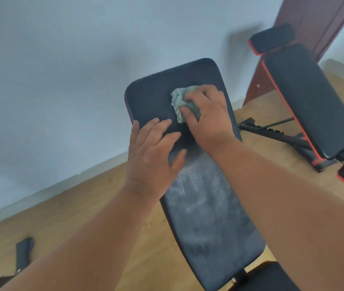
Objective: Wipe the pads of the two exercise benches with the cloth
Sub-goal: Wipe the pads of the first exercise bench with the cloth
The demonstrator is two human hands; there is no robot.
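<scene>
A black back pad (204,206) with red edging slants up the middle of the view; its lower half shows pale wipe streaks. My right hand (206,116) presses a crumpled pale green cloth (180,101) onto the pad's upper part. My left hand (152,156) lies flat on the pad's left edge just below the cloth, fingers spread, holding nothing. A second bench's black pad (307,101) with a small headrest pad (271,37) stands inclined at the right.
A wooden floor (83,206) runs under both benches and meets a pale wall (62,70). A dark reddish door frame (318,24) rises behind the second bench. A dark flat object (24,253) lies on the floor at lower left. The second bench's black metal frame (271,133) stretches between the benches.
</scene>
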